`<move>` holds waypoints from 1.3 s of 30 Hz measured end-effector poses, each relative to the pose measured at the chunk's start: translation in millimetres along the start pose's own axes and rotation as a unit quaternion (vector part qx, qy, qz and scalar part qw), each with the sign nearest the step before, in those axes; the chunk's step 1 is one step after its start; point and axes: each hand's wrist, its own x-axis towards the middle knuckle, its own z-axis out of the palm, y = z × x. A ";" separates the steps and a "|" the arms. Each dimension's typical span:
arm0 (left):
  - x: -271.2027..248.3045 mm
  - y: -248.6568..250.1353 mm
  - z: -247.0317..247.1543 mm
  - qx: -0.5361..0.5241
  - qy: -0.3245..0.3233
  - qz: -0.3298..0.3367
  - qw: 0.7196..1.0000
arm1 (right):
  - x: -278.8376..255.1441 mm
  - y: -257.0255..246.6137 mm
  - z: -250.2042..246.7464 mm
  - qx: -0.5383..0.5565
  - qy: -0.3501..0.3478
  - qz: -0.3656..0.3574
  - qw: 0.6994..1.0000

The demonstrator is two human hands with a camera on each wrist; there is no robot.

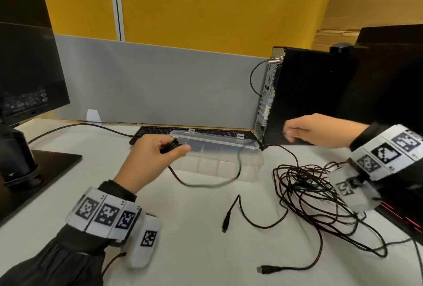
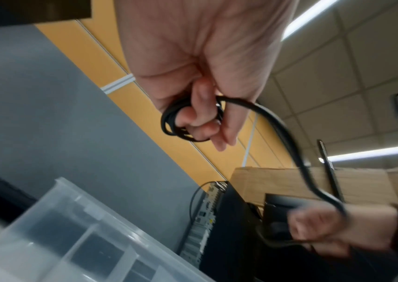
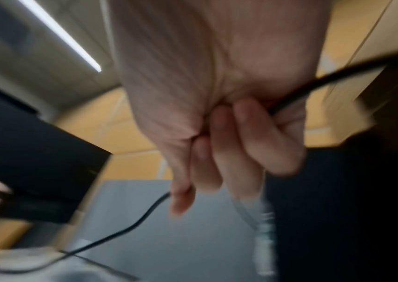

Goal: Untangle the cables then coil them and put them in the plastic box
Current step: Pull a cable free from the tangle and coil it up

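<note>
Little can be read. The white bands on the left wrist [image 1: 107,213] carry square black-and-white coded markers, and beside them stand tiny printed tags that look like "L2" and "L3", too small to be sure of. The white bands on the right wrist [image 1: 386,150] carry the same kind of coded markers; any lettering there is blurred. The rear panel of the black monitor [image 1: 25,100], left of the left wrist bands, shows pale marks by its ports, too blurred to make out.
</note>
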 end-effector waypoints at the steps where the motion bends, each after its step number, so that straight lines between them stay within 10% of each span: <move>1: 1.7 -1.3 -3.4 -0.013 0.019 -0.017 1.000 | 0.4 18.5 -1.1 -0.030 -0.023 0.037 0.999; 7: 2.4 2.5 2.0 -0.085 -0.011 -0.086 0.993 | 8.5 29.9 10.8 -0.201 0.050 0.195 0.959; 10: 0.3 7.9 9.4 -0.179 -0.058 -0.132 0.973 | 12.5 -37.8 23.5 -0.044 0.147 0.051 0.987; 14: -3.3 19.8 12.4 -0.271 -0.077 -0.168 0.945 | -0.8 -118.7 48.0 0.183 -0.048 -0.135 0.973; 17: -4.9 18.9 8.7 -0.314 -0.093 -0.162 0.931 | -1.1 -122.8 55.4 0.233 -0.063 -0.198 0.950; 21: -9.3 18.5 3.1 -0.283 -0.197 -0.103 0.933 | 8.4 -105.5 37.1 0.301 0.135 -0.157 0.931; 25: -14.9 23.2 3.1 -0.439 -0.245 -0.059 0.862 | 30.6 -96.6 31.1 0.241 0.329 -0.129 0.904; 31: -5.5 27.6 4.5 -0.573 -0.038 -0.051 0.817 | 35.0 -124.3 71.1 0.041 0.053 -0.154 0.986; 39: -2.6 25.3 7.7 -0.475 -0.055 -0.121 0.870 | 6.9 -147.5 45.9 0.020 0.045 -0.253 0.966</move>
